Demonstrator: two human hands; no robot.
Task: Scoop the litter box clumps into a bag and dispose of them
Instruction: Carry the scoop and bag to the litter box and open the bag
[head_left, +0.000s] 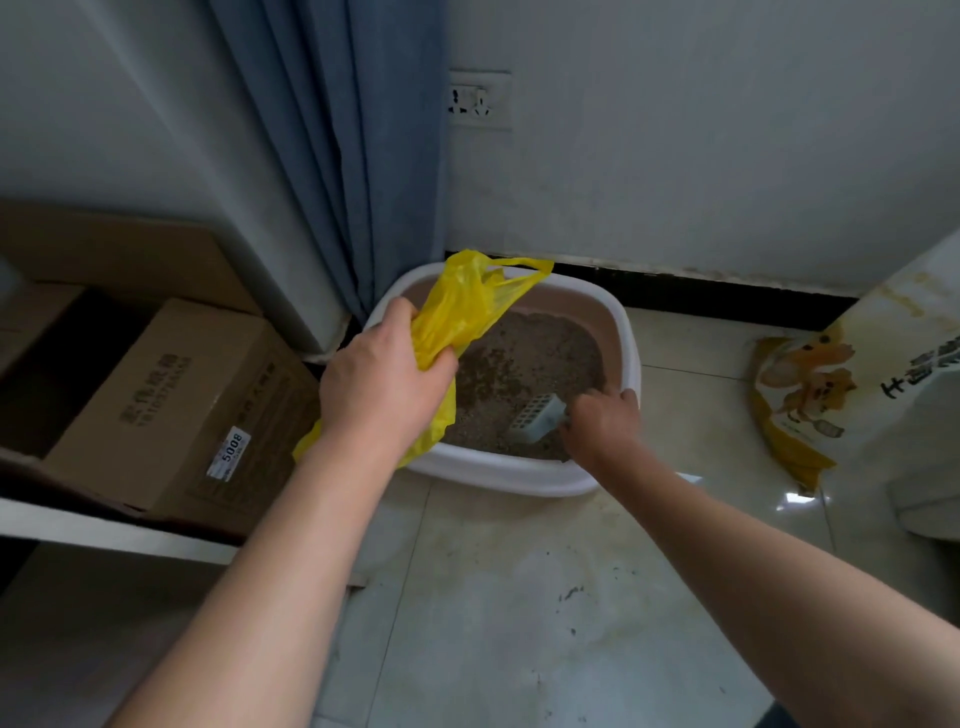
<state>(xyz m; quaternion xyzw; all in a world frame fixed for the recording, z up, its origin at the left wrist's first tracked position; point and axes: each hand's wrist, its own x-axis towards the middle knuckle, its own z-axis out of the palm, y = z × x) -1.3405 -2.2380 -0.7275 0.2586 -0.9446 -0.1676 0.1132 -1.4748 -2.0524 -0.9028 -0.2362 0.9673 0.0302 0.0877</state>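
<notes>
Litter box (493, 474): white tub w/ pinkish inner wall, on tiled floor (519, 597) in the corner, back edge near the wall, left side just beside the blue curtain (337, 156).

- Contents: grey-brown litter (519, 358), spread over the whole bottom. Clumps can't be told apart from loose grains at this sharpness.
- Scoop (537, 418): pale, slotted, blade down in the litter at front-right corner. Right hand (602, 422) curled round its handle (handle itself hidden by fingers). Judged: low angle is for digging under a clump, slots let loose grains drop back.
- Bag (462, 312): yellow plastic carrier, handles up, rest bunched. Left hand (379, 384) grips it in a fist over the box's left rim. Judged: kept close so the scoop has a short trip and spills fall back in the box. Mouth not spread yet; can't tell if anything is inside.
- Progress, judged: early, scooping stage; bag needs opening before 1st tip-in.

Misc. nearby:
- Cardboard box (171, 395), closed, label on its side, left of tub; contents unseen.
- Yellow printed sack (795, 400), slumped on floor at right, well apart from tub; prob. litter or feed, not certain.
- Dark specks on tiles in front of tub.
</notes>
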